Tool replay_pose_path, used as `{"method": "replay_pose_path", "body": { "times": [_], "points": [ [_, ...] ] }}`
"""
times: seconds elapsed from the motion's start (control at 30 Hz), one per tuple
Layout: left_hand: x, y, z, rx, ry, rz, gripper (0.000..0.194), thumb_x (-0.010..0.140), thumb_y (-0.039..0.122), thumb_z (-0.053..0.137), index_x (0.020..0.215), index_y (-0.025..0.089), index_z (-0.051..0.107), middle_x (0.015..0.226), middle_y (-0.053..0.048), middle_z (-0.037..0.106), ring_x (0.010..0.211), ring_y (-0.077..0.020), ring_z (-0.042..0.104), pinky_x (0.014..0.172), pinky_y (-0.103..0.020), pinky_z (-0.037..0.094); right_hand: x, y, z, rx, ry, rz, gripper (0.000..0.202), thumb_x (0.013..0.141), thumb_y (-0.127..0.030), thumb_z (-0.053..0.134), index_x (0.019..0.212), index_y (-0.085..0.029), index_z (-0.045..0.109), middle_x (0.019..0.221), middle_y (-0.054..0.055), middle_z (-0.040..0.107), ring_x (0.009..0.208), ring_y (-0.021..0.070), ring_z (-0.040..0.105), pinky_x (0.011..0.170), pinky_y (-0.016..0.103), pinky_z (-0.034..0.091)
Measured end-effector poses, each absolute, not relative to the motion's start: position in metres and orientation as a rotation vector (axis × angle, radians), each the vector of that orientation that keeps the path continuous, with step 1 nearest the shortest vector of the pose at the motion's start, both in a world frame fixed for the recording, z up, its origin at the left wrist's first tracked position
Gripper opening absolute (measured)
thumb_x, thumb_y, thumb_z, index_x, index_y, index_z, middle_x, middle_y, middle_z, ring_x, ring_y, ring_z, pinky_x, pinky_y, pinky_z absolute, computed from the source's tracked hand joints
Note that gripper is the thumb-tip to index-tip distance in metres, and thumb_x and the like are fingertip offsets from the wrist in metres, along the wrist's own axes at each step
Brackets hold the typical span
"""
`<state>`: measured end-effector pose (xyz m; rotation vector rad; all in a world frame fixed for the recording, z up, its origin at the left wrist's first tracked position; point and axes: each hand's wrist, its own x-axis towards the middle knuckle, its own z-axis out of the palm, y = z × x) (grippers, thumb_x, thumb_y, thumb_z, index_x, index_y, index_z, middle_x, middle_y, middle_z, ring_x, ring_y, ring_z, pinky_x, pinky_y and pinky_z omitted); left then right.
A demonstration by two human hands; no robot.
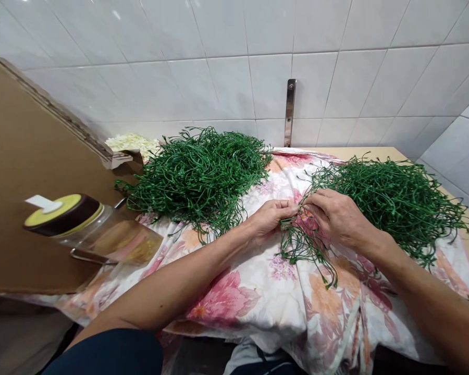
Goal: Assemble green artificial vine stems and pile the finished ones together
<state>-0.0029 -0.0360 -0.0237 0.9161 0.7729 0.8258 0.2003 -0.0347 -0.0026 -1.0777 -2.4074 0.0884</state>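
Observation:
My left hand (272, 217) and my right hand (339, 216) meet over the cloth, both with fingers closed in a pinch. Between their fingertips they hold thin green stems, and a small loose bunch of green stems (303, 242) hangs and lies just below. The stems are curly, with small knobbed tips, and look like artificial plant parts. A large heap of the same stems (203, 174) lies beyond my left hand. Another heap of stems (386, 200) lies close to the right of my right hand. Exactly how many stems are pinched is hidden by the fingers.
A floral cloth (273, 307) covers much of the pale table (375, 152). A clear jar (121, 242) with a yellow-and-brown lid stands at left, beside a cardboard box (42, 172). Pale flowers (135, 143) sit behind it. A metal bracket (289, 112) is fixed to the tiled wall (219, 31).

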Motion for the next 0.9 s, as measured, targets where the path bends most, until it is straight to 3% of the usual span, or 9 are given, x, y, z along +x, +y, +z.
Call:
{"method": "replay_pose_path", "body": {
  "times": [0.3,0.47,0.57,0.73,0.9],
  "points": [
    [0.004,-0.030,-0.035,0.980,0.927,1.035,0.029,0.069,0.032,0.082,0.064,0.015,0.058,0.059,0.001,0.051,0.052,-0.0080,0.044,0.053,-0.023,0.032,0.177,-0.029,-0.013,-1.299,-2.358,-0.264,0.019,0.094,-0.022,0.050,0.083,-0.017,0.065,0.080,0.008,0.065,0.071,0.0194,0.054,0.063,0.031,0.031],
    [-0.002,-0.028,-0.037,1.149,0.951,1.051,0.030,0.072,0.037,0.082,0.069,0.015,0.062,0.058,0.003,0.049,0.050,-0.0067,0.037,0.050,-0.023,0.026,0.205,-0.012,0.002,-1.501,-2.059,-0.364,0.021,0.093,-0.022,0.051,0.082,-0.015,0.067,0.076,0.009,0.068,0.064,0.0177,0.053,0.060,0.030,0.032],
    [-0.006,-0.025,-0.034,1.153,0.901,1.042,0.033,0.072,0.042,0.083,0.072,0.014,0.064,0.061,0.002,0.051,0.053,-0.0069,0.041,0.051,-0.023,0.028,0.223,-0.011,0.018,-1.407,-1.840,-0.193,0.020,0.093,-0.030,0.057,0.084,-0.017,0.069,0.074,0.006,0.068,0.063,0.0168,0.056,0.063,0.030,0.039],
    [-0.008,-0.020,-0.028,1.085,0.835,1.093,0.036,0.068,0.042,0.087,0.078,0.012,0.069,0.070,-0.001,0.061,0.059,-0.0077,0.050,0.057,-0.022,0.036,0.209,-0.031,0.020,-1.136,-1.820,0.539,0.019,0.096,-0.036,0.058,0.095,-0.018,0.066,0.073,0.002,0.068,0.060,0.0147,0.059,0.056,0.027,0.046],
    [-0.009,-0.021,-0.026,1.084,0.835,1.078,0.033,0.070,0.040,0.087,0.077,0.011,0.072,0.073,-0.004,0.066,0.062,-0.0088,0.053,0.059,-0.022,0.038,0.184,-0.040,-0.002,-1.083,-1.961,0.514,0.018,0.097,-0.028,0.057,0.103,-0.020,0.072,0.093,0.005,0.074,0.081,0.0180,0.066,0.076,0.030,0.051]
  ]
}}
